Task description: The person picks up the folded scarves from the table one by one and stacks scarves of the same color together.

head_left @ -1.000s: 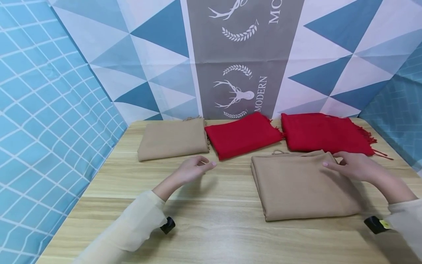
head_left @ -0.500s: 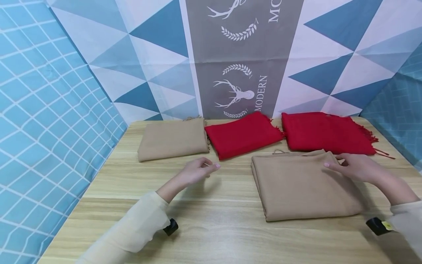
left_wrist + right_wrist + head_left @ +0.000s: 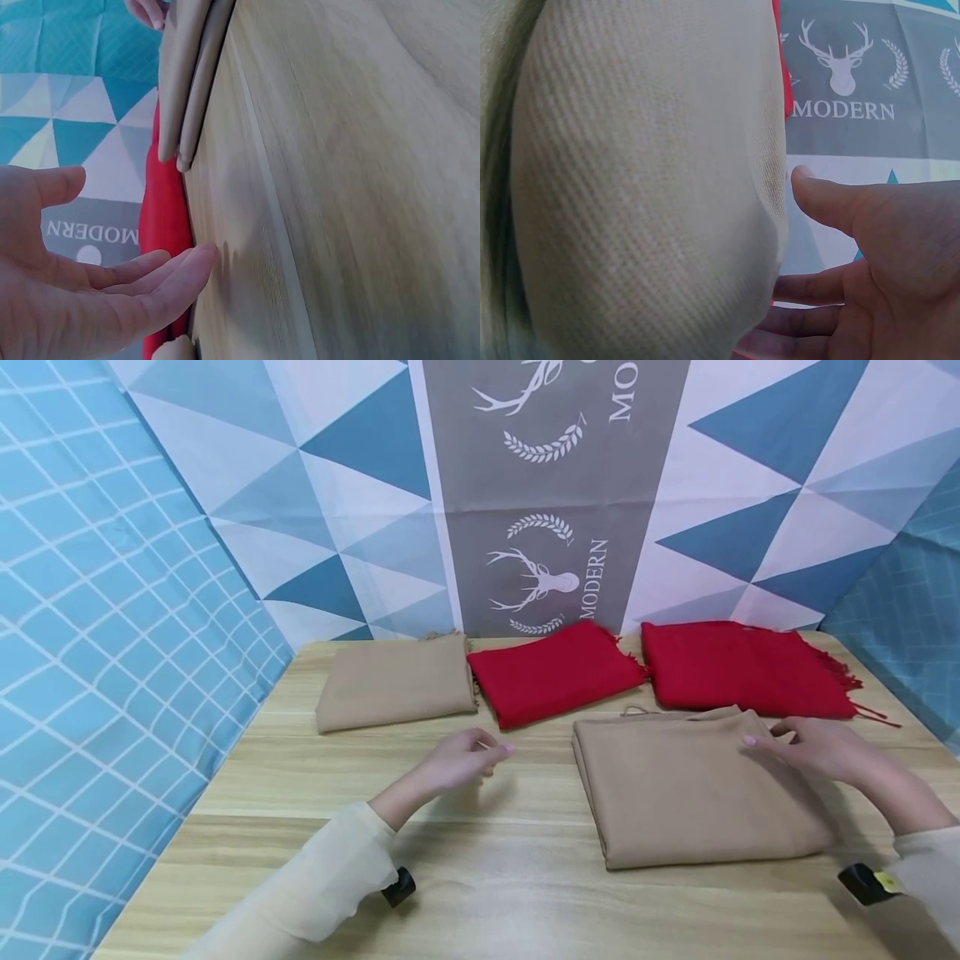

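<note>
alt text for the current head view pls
A person's right hand is at the far right corner of a folded tan cloth on a wooden table, while the left hand hovers, holding nothing. Behind lie another tan cloth, a red cloth and a second red cloth.

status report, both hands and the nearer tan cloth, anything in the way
Left hand above table, holding nothing. Right hand open by nearer tan cloth, contact unclear. It's folded, on table. Red cloth close behind, likely no obstruction.
</note>
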A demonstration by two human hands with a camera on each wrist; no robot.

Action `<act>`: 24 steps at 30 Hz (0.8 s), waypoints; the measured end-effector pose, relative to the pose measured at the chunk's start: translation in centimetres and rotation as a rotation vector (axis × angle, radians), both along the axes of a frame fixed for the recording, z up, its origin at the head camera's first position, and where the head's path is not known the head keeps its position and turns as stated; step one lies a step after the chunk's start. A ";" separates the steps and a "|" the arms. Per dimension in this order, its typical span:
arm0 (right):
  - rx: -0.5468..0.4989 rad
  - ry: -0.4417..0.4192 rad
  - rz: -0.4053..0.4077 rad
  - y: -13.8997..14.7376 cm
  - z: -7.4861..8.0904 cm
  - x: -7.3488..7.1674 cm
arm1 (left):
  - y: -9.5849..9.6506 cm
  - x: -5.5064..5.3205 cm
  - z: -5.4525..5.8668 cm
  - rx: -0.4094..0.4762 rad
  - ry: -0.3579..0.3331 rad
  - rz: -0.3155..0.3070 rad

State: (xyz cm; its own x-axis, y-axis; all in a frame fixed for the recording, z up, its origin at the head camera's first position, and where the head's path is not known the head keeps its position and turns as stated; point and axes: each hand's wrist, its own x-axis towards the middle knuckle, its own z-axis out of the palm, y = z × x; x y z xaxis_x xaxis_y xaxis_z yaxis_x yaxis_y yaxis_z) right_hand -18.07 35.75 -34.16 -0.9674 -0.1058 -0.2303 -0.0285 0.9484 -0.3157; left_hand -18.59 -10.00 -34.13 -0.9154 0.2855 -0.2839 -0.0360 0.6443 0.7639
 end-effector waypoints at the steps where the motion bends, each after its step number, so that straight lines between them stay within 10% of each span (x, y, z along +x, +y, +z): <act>1: -0.004 0.000 0.001 0.1 0.0 0.1 | 0.1 0.0 -0.1 0.004 -0.004 -0.001; 24: -0.091 -0.175 -0.056 0.7 -0.3 0.1 | 3.3 0.4 -1.1 0.224 -0.207 0.064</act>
